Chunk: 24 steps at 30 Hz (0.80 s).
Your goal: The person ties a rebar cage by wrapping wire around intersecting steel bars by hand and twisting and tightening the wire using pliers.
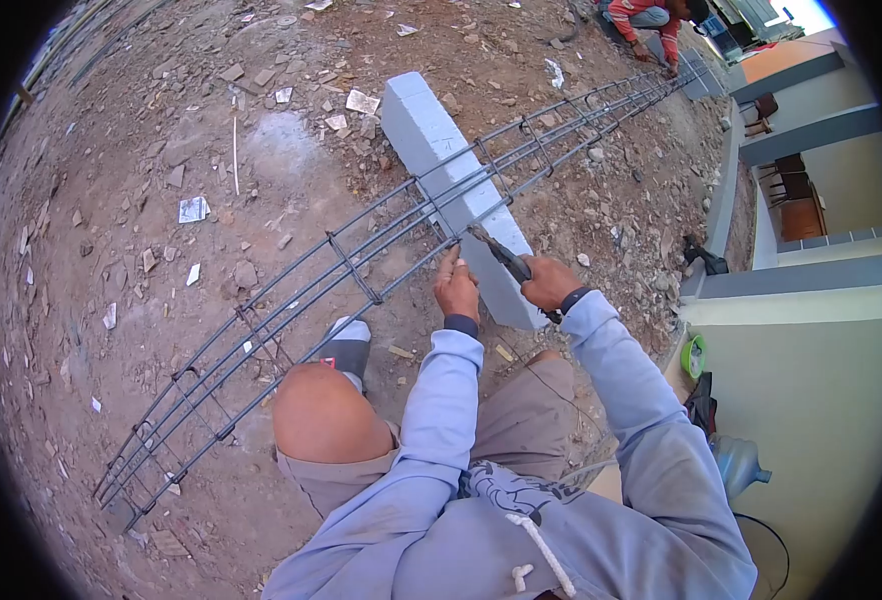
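A long rebar cage (346, 268) of parallel steel bars with stirrups rests across a pale grey block (436, 135). My right hand (551, 283) is wrapped round the handles of dark pincers (501, 256), whose jaws reach the cage's near bar above the block. Beside those jaws, my left hand (457, 288) has its fingers closed, with the fingertips at the same bar. Whatever is between them is too small to make out. The cage's near-left end hangs low over the dirt.
A person in a red top (651, 25) crouches at the cage's far end, by another block (701, 78). Stones and broken tile pieces (193, 209) litter the ground. Along the right are a building wall (791, 400), a green basin (694, 356) and a water jug (739, 463).
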{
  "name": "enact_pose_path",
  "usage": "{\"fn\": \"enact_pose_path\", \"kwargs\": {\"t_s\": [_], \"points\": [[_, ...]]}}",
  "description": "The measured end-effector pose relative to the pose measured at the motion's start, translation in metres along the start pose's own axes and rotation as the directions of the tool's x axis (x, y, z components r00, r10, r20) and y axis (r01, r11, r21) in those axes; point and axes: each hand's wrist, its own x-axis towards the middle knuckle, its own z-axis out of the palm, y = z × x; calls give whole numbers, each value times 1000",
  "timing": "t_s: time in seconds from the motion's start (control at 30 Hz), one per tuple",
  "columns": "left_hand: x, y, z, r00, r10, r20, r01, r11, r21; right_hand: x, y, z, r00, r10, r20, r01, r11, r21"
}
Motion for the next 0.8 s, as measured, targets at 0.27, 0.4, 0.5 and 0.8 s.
{"fn": "enact_pose_path", "kwargs": {"t_s": [0.27, 0.4, 0.5, 0.8], "points": [[-14, 16, 4, 996, -92, 9, 91, 995, 35, -1, 0, -10, 1000, -3, -11, 0, 973, -230], [-16, 16, 4, 995, -98, 30, 98, 995, 22, 3, 0, -7, 996, -74, -47, 43, 882, -469], [-15, 17, 2, 995, -93, 37, 92, 995, 27, 4, -4, -11, 996, -77, -35, 49, 867, -495], [-10, 13, 0, 991, -126, 52, 128, 991, -34, -2, -17, -13, 993, -109, -47, 60, 806, -589]]}}
